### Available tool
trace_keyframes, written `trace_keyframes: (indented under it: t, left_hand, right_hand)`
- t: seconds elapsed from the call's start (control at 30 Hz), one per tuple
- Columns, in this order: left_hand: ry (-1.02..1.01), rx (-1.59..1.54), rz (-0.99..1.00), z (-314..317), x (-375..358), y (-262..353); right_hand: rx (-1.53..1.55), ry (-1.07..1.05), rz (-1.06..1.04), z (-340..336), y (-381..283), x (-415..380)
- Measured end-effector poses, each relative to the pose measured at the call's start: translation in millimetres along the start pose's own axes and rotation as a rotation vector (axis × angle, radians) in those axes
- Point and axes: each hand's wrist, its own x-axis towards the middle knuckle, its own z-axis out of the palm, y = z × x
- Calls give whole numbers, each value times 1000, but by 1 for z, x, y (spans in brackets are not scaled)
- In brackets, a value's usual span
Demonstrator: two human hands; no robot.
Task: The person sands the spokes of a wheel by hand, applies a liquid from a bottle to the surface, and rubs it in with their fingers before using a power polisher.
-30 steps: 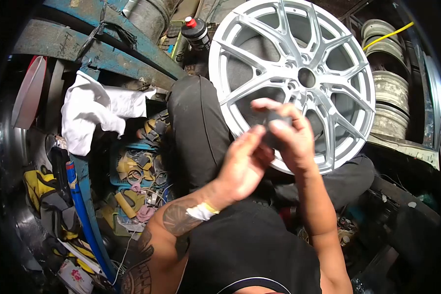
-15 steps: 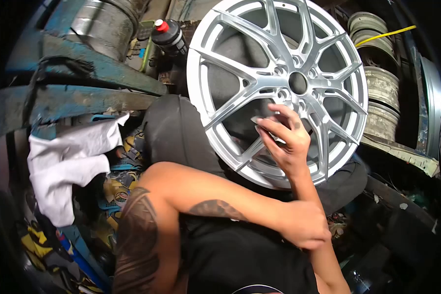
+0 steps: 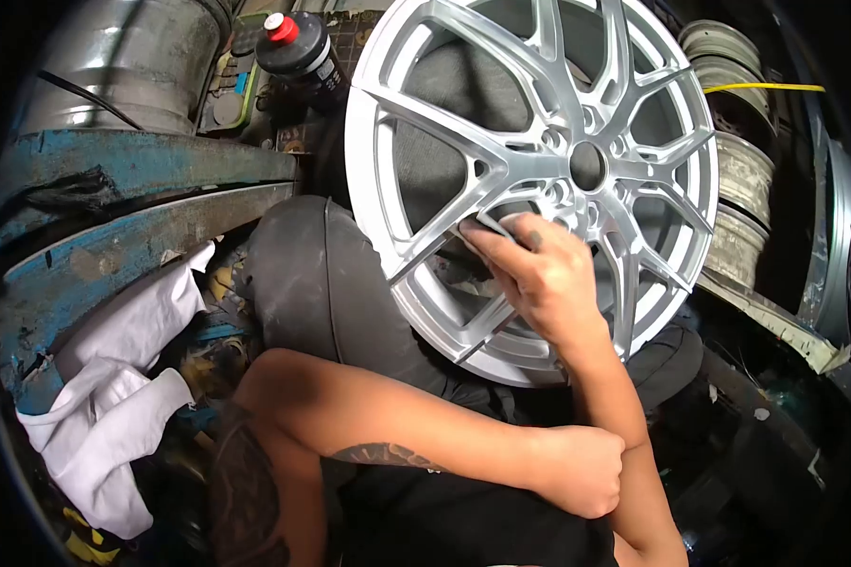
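A silver multi-spoke alloy wheel rim [image 3: 515,170] leans tilted across my lap, its open centre bore facing me. My right hand [image 3: 550,279] is closed over a spoke at the lower left of the hub. Between its thumb and fingers is a thin, folded grey piece of sandpaper [image 3: 487,225], mostly covered by the fingers and touching or very near the spoke. My left hand [image 3: 577,470] is a fist lying against my right forearm, with the fingers curled in. Whatever it may hold is hidden.
A black bottle with a red cap [image 3: 298,52] stands beyond the rim's left. Blue-painted beams [image 3: 161,156] run along the left, with a white cloth [image 3: 113,416] below. Stacked wheels [image 3: 742,170] stand on the right, under a yellow strip [image 3: 766,87]. A large metal drum-like wheel [image 3: 113,61] is upper left.
My right hand has moved left and come down closer to the spoke, its fingers more closed. The left fist has shifted slightly down and left. The whole view has shifted a little.
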Motion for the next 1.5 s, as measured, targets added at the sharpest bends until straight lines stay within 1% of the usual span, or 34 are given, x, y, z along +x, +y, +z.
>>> trace_keyframes:
  t: [0.03, 0.13, 0.27, 0.3, 0.43, 0.53, 0.57, 0.67, 0.73, 0.8, 0.9, 0.93, 1.0, 1.1, 1.2, 1.23, 1.33, 1.37, 1.47, 1.5]
  left_hand:
    - [1, 5, 7, 0, 0, 2]
    - [-24, 9, 11, -1, 1, 1]
    - [-32, -13, 6, 1, 3, 5]
    - [-24, -7, 5, 1, 2, 4]
    - [-30, 31, 37, -1, 2, 5]
    - [-14, -11, 2, 4, 1, 8]
    - [-10, -11, 11, 3, 1, 9]
    - [4, 11, 10, 0, 1, 6]
    - [-3, -1, 15, -1, 0, 8]
    - [-6, -7, 26, 2, 0, 9]
    - [-16, -4, 24, 2, 1, 9]
    - [-27, -13, 21, 2, 0, 10]
    - [-39, -12, 23, 1, 0, 8]
    - [-30, 3, 16, 0, 1, 6]
    - [-28, -10, 16, 2, 0, 7]
    - [-18, -15, 15, 4, 0, 8]
    - [-21, -13, 9, 1, 0, 4]
    - [-32, -26, 14, 1, 0, 7]
    - [-29, -12, 21, 2, 0, 7]
    - [-30, -9, 14, 3, 0, 4]
  right_hand:
    - [17, 82, -11, -2, -2, 4]
    - [41, -14, 27, 10, 1, -4]
    - [-86, 109, -34, -3, -11, 4]
    - [-80, 95, -42, 7, -5, 1]
    - [-79, -35, -43, -6, -13, 1]
    - [-85, 108, -44, 8, -9, 3]
    - [-43, 91, 2, 17, -10, 2]
    - [-87, -5, -41, -5, -14, 2]
    - [-96, 123, -61, 3, -12, 4]
    - [-28, 33, 21, 12, -10, 0]
    - [-45, 54, -3, -6, -17, 5]
    - [-30, 176, 39, -1, -20, 7]
    - [-9, 96, 63, 20, -10, 1]
    - [-8, 19, 3, -4, -15, 5]
    - [-72, 123, -3, 18, -10, 3]
    - [30, 108, 87, 24, -10, -3]
    - [-17, 93, 17, -4, -18, 9]
    - [-18, 143, 28, 4, -17, 8]
    - [36, 54, 50, 9, -10, 0]
    - [-32, 11, 14, -1, -11, 1]
